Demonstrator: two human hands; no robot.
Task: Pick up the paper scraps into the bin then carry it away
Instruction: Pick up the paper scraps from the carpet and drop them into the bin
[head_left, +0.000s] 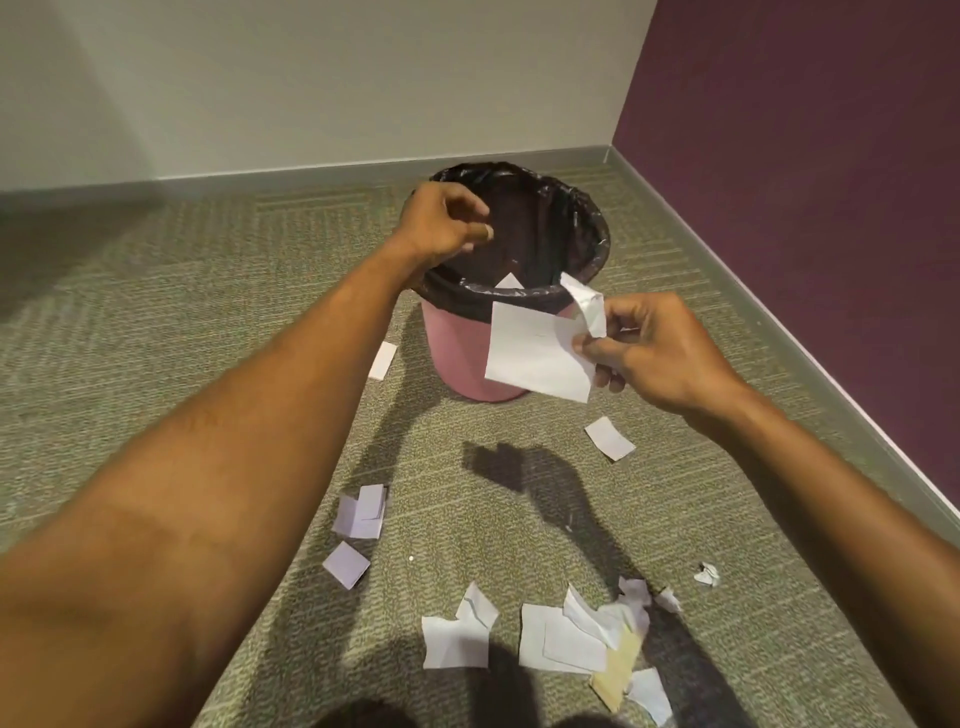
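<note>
Carpet is a mess, so going left to right.

The left hand is stretched out over the left side of the bin's rim. Its fingers are curled in toward the thumb, and I can't spot any paper in it.

Under that arm, on the floor:
- one single scrap lying just beside the bin's base
- closer in, a small overlapping stack, maybe two or three pieces, can't split them cleanly
- one loose square just below the stack

There's one bin, pink, upright, near the corner of the room, with a black liner folded over the rim. One white paper corner pokes up inside it at the near edge.

The right hand is up in the air just right of the bin. It's pinching two pieces between thumb and fingertips, with the other fingers curled. The flat sheet hangs in front of the bin's wall. The crumpled strip sticks up above it, level with the rim.

More on the floor:
- one square scrap below that hand
- a white pair at the bottom of the view
- just right of the pair, a heap too overlapped to count, at least five pieces, one of them yellowish
- one tiny crumpled bit off on its own, right of the heap

The purple wall runs along the right side.
</note>
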